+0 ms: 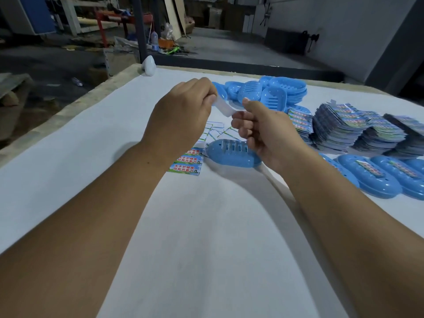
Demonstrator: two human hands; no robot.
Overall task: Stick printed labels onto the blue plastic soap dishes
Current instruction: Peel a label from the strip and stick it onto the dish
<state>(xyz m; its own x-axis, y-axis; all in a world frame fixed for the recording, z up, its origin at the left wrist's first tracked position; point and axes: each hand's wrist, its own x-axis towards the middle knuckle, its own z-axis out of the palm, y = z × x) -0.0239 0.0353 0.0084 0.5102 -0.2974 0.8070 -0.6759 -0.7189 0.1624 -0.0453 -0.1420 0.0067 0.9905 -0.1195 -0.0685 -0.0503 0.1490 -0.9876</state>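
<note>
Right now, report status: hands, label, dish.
Left hand and right hand both pinch the label strip, held above the table. Unlabelled dish lies below. Nothing in the way.

A white-covered table carries blue soap dishes, stacked label sheets and loose printed labels.

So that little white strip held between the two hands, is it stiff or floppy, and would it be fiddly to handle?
The strip looks thin and floppy: it sags slightly between the left hand and right hand. It is probably very light, since fingertip pinches alone carry it. If it is a peeled label, it would likely cling to fingers.
</note>
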